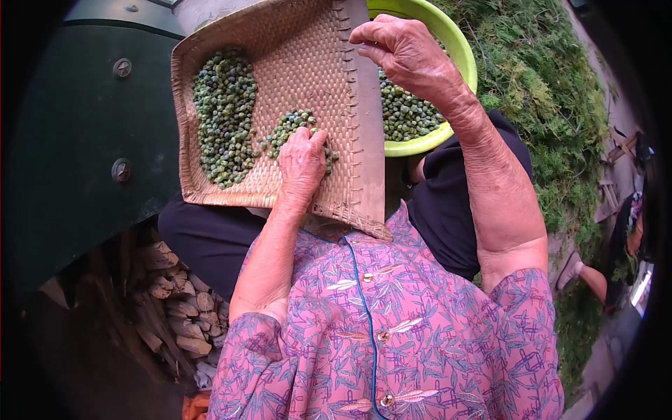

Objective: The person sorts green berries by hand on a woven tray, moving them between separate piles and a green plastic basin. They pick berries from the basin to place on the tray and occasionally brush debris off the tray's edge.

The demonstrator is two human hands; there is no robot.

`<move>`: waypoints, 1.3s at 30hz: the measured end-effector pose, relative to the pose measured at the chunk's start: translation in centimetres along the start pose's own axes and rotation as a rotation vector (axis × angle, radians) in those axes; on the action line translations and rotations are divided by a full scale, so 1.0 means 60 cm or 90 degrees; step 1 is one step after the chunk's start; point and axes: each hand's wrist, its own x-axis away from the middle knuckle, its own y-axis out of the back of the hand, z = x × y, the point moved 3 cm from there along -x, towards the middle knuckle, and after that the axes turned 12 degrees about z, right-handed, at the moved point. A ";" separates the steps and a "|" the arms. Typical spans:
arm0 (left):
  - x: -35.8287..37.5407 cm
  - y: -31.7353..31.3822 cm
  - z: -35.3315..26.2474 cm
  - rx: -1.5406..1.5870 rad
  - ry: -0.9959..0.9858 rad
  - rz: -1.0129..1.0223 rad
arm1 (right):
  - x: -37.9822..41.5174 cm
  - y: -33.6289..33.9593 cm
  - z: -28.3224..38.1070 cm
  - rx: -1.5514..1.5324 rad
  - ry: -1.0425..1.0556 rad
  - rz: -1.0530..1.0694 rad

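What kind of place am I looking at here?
Probably the yard of a home, perhaps a rural one: split firewood is heaped on one side, leafy green branches spread on the other, and a woven tray holds small green pieces.

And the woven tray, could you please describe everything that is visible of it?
The woven tray is light brown and looks plaited from flat strips. Its left side has a raised rim; along its right runs a smooth flat band, laced on. The picture cuts off part of its upper edge. It seems to rest on the lap, partly covering the green basin. It carries a long heap of small green berry-like pieces at left and a smaller pile beside it, which the left hand touches.
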 end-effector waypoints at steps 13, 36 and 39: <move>-0.008 -0.002 0.005 0.022 0.008 -0.086 | 0.001 0.003 0.002 -0.008 -0.003 0.008; -0.067 -0.013 -0.062 0.397 0.029 -0.093 | 0.001 0.004 -0.001 -0.043 -0.029 0.008; -0.060 -0.005 0.014 0.246 0.127 -0.174 | 0.002 0.004 0.000 -0.020 0.006 -0.009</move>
